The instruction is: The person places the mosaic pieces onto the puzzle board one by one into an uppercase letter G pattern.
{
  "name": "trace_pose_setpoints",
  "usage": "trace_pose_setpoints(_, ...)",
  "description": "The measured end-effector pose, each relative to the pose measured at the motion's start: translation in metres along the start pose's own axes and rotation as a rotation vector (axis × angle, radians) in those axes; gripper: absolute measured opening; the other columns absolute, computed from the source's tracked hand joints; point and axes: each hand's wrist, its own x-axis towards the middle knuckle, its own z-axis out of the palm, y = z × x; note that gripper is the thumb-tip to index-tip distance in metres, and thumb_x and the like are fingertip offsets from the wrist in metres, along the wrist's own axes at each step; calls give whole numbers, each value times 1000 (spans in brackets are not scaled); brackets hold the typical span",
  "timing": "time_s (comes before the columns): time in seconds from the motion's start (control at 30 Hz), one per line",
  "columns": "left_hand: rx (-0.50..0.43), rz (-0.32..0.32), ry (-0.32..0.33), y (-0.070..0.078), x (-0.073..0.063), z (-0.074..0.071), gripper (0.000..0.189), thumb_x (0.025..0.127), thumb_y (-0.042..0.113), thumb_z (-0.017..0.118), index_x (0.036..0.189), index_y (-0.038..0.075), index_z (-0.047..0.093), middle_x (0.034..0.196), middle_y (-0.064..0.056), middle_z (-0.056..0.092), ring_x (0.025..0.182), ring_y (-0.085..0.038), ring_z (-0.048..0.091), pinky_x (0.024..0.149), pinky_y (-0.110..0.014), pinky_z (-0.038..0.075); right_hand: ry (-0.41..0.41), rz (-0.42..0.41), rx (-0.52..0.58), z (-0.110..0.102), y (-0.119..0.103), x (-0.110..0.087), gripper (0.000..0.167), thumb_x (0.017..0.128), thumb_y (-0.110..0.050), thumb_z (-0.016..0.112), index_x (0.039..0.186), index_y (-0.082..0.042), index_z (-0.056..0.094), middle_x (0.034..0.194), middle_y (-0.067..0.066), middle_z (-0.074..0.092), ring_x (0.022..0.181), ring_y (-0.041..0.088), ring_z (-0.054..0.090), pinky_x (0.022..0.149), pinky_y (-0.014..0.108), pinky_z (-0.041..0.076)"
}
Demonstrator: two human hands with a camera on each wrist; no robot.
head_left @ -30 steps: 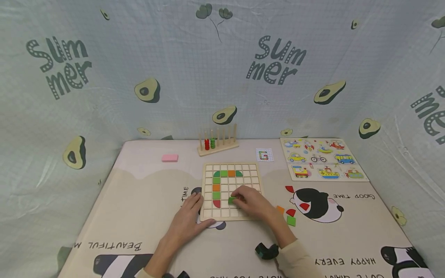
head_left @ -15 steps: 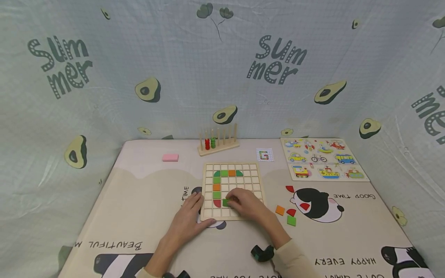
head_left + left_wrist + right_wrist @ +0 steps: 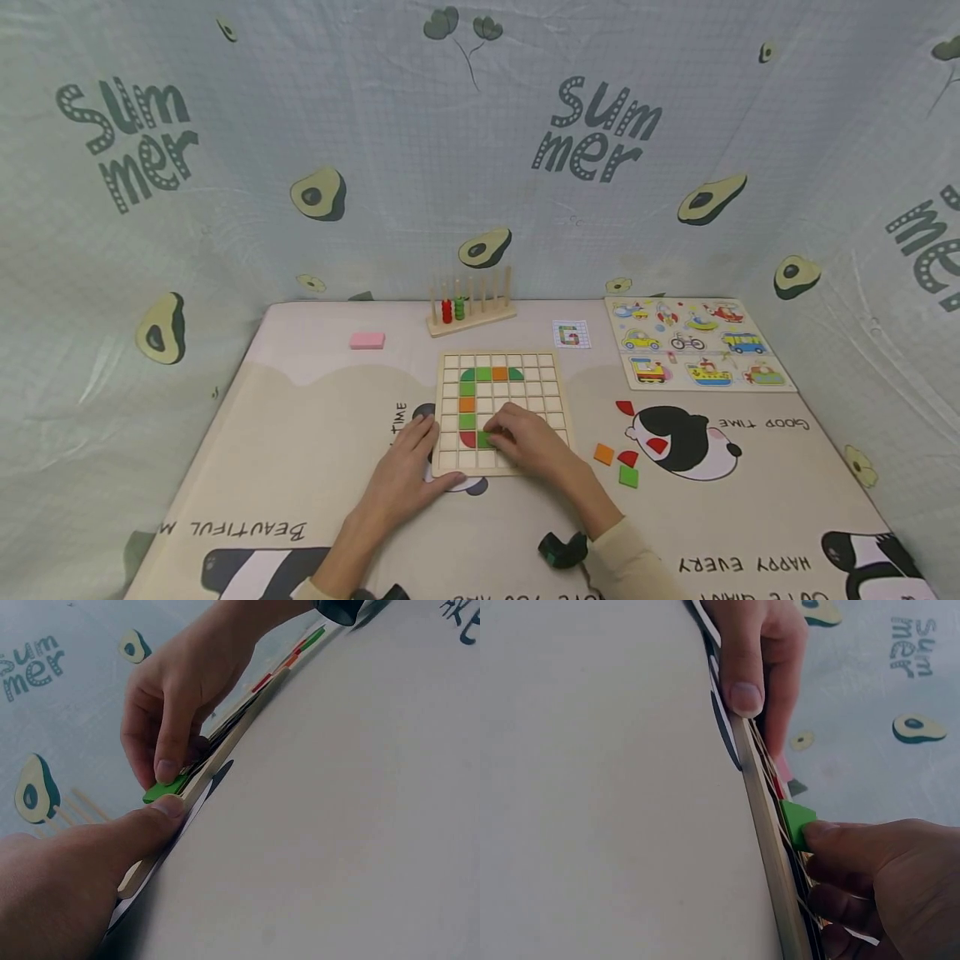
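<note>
A wooden grid board (image 3: 531, 467) lies on the table, with green, orange and red tiles forming a C-like curve. My right hand (image 3: 531, 442) pinches a green square tile (image 3: 796, 823) between thumb and fingers. In the right wrist view this tile is tilted, one edge down at the board. From the head it appears over the cell right of the red rounded tile (image 3: 468, 439). My left hand (image 3: 405, 468) rests at the board's near left corner, thumb along the near edge and fingers stretched along the left side.
Right of the board lie an orange square (image 3: 603, 454), a green square (image 3: 628, 476) and several red quarter-round tiles (image 3: 627, 458). Behind are a pattern card (image 3: 572, 334), a peg stand (image 3: 472, 320), a pink block (image 3: 367, 341) and a picture puzzle (image 3: 701, 343).
My right hand has moved left across the board with the green square tile, bringing it beside the red rounded tile. My left hand has stayed at the board's corner.
</note>
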Motion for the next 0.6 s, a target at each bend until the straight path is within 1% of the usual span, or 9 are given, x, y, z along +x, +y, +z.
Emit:
trace_pose_setpoints(0.13, 4, -2, -3, 0, 0, 0, 90, 81, 64, 71, 144, 3, 53, 152, -14, 50, 145, -32, 42, 117, -46, 43, 11, 5, -27, 2, -1, 0, 13, 94, -22, 71, 103, -14, 76, 95, -7, 62, 79, 2, 52, 71, 20, 51)
trace_pose_setpoints(0.3, 0, -3, 0, 0, 0, 0, 90, 81, 64, 72, 144, 3, 53, 151, -15, 51, 145, -33, 43, 117, -47, 42, 6, 27, -23, 4, -2, 0, 16, 94, -22, 71, 104, -12, 79, 94, -6, 59, 78, 3, 51, 70, 20, 49)
trace_pose_setpoints(0.47, -4, -8, -3, 0, 0, 0, 89, 81, 63, 72, 144, 3, 53, 152, -15, 51, 145, -33, 42, 117, -47, 42, -9, 55, -36, 5, -2, 0, 18, 95, -26, 69, 105, -14, 78, 95, -8, 60, 80, 2, 51, 72, 20, 50)
trace_pose_setpoints(0.6, -10, -11, -11, 0, 1, 0, 90, 81, 64, 72, 145, 3, 52, 152, -15, 50, 145, -33, 42, 117, -48, 42, -11, 53, -37, 4, -1, 0, 20, 95, -27, 69, 108, -14, 76, 96, -8, 60, 80, 3, 51, 72, 19, 50)
